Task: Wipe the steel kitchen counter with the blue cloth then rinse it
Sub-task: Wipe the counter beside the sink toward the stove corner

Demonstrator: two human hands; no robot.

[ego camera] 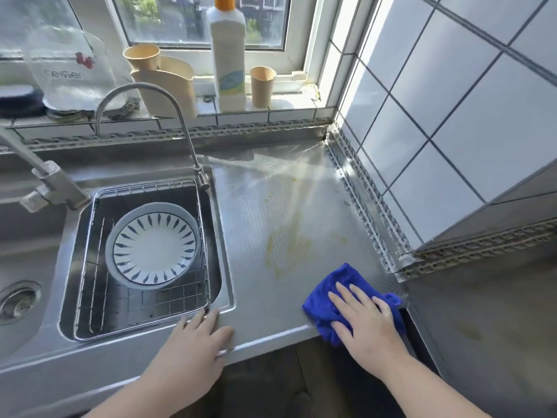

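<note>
We have the blue cloth (328,297) bunched at the near right of the steel counter (271,212), its near part hanging just over the front edge. Our right hand (364,321) lies flat on it, fingers straight and spread, pressing rather than gripping. Our left hand (196,336) rests flat with relaxed fingers on the counter's front lip, just beside the near right corner of the sink (223,236), holding nothing.

The cloth looks soft, light and floppy, so we judge a flat palm will drive it best; for rinsing we would gather it in a fist.

Yellowish stains (286,245) lie just beyond the cloth. There is open steel toward the far window ledge. The tiled wall (452,146) bounds the right, the sink rim the left.
</note>
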